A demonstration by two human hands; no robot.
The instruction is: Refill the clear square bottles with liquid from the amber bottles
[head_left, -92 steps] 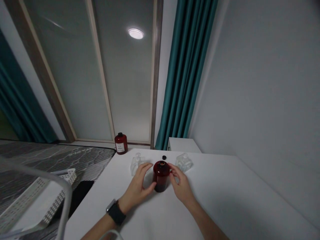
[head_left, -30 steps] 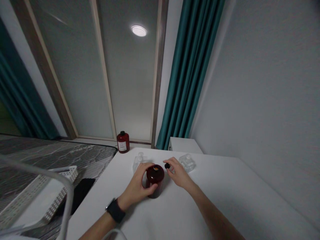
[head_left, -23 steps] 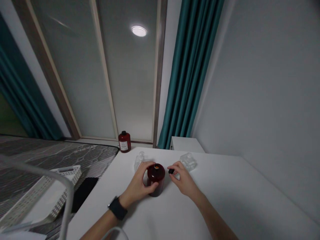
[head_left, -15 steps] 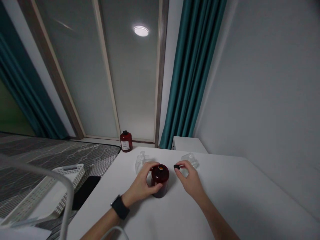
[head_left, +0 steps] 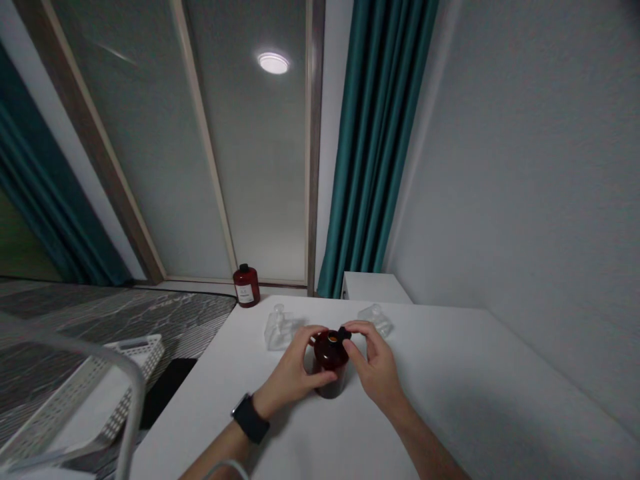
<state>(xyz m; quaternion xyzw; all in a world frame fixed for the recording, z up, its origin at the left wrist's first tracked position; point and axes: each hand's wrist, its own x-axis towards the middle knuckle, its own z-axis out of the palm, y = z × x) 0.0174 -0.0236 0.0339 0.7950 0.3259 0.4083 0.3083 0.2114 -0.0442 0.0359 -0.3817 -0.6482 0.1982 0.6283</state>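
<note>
A dark red-brown bottle [head_left: 332, 363] stands upright on the white table [head_left: 440, 400], its round mouth uncovered. My left hand [head_left: 300, 367], with a black watch on the wrist, wraps round the bottle's left side. My right hand [head_left: 374, 363] pinches a small black cap [head_left: 344, 334] between thumb and fingers. The cap is tilted beside the bottle's mouth, just to its right; whether it touches the neck I cannot tell. Behind my hands lie two clear, crumpled-looking plastic pieces, one on the left [head_left: 278, 328] and one on the right [head_left: 377, 319].
Another red bottle [head_left: 247, 287] with a white label and black cap stands at the table's far left corner. A white perforated basket [head_left: 150, 360] lies lower left, behind a blurred grey curved tube [head_left: 134, 400]. A white cabinet [head_left: 377, 287] stands beyond the far edge.
My right hand has brought the black cap left, up to the bottle's mouth. The left hand keeps its hold on the bottle. The camera view has shifted slightly.
</note>
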